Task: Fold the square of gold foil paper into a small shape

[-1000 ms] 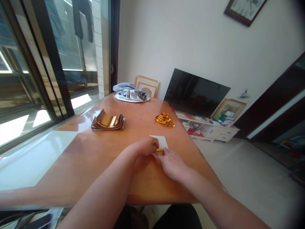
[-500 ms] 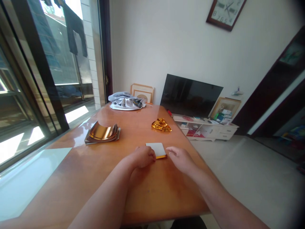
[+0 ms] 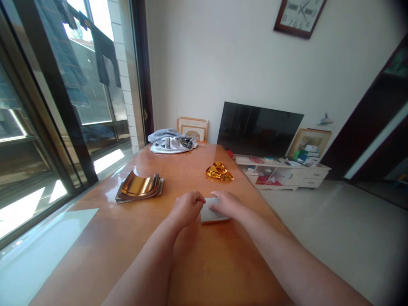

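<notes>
Indoors, a person's two bare hands flank a small pale sheet (image 3: 215,216), which lies on a glossy brown table (image 3: 204,272) between the fingers and a little nearer the wearer. The left hand (image 3: 190,207), fingers curled together, is at the sheet's left edge; whether they pinch it cannot be told. The right hand (image 3: 227,204) reaches over its far right part, thumb and forefinger apart, contact unclear. Beyond the fingertips sits crumpled gold foil (image 3: 219,172); well to their left, a curved stack of gold sheets (image 3: 140,187).
</notes>
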### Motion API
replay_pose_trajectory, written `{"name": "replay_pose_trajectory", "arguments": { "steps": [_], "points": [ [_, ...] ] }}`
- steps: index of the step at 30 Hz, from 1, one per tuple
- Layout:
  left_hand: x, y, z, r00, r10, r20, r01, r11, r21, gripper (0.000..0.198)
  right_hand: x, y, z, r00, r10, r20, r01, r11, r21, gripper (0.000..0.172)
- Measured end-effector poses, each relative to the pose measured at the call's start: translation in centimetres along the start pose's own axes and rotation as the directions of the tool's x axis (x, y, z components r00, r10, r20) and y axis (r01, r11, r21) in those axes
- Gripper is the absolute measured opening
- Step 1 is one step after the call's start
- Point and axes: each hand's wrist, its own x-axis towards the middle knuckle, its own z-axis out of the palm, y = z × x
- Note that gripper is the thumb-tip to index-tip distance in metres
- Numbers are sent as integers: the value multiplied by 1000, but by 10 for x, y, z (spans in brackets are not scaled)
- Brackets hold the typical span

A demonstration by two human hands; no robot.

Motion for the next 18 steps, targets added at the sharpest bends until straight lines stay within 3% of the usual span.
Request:
{"name": "replay_pose_trajectory", "arguments": {
  "steps": [5, 10, 14, 18],
  "points": [
    [2, -5, 2, 996, -50, -68, 49, 999, -21, 28, 4, -1, 2, 999, 42, 31, -44, 996, 74, 58],
    [2, -7, 6, 991, -100, -86, 95, 994, -54, 27, 4, 2, 1, 984, 131, 122, -162, 941, 297, 24],
    [4, -6, 7, 986, -135, -94, 122, 985, -125, 24, -3, 3, -4, 974, 178, 137, -224, 808, 544, 16],
    [5, -4, 8, 964, -227, -136, 190, 952, -238, 26, -9, 9, -6, 964, 225, 143, -250, 576, 779, 21]
  ]
}}
